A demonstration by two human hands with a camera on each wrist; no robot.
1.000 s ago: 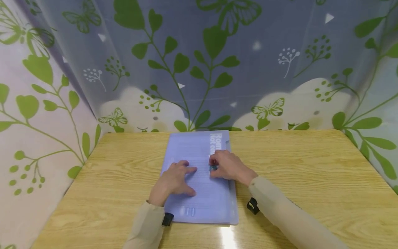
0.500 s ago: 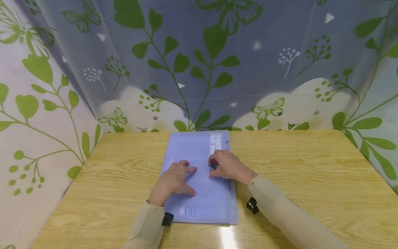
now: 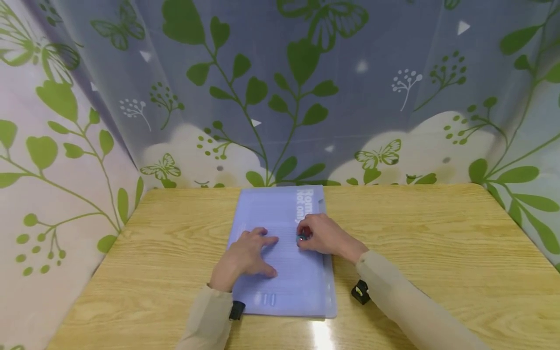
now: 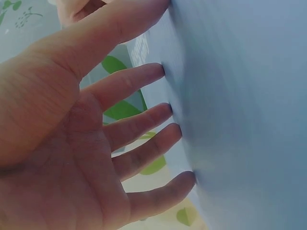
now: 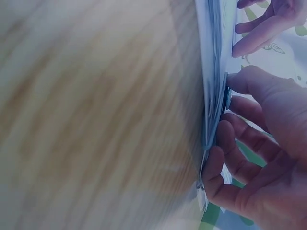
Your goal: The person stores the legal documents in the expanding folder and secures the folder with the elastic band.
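A lilac plastic folder [image 3: 269, 209] with white lettering near its top right lies flat on the table, sheets layered inside at its edge in the right wrist view [image 5: 211, 62]. My left hand [image 3: 245, 255] is spread over its left half, fingertips touching the cover in the left wrist view. At the right side, my right hand [image 3: 328, 236] pinches a small teal, shiny piece [image 3: 301, 238] against the cover between thumb and fingers. Seen from the right wrist, that piece [image 5: 227, 99] looks dark and flat; its kind is unclear. The other right fingers curl by the folder's edge.
The wooden table [image 3: 420, 233] extends on both sides of the folder. Behind it hangs a patterned curtain [image 3: 385, 92] with leaves and butterflies, right at the table's far edge. Black wrist-camera mounts [image 3: 360, 291] sit under the sleeves.
My right hand has shifted very slightly right and nearer, and more of the teal piece shows between its fingers. My left hand stays in place on the folder. The head view tilts a little.
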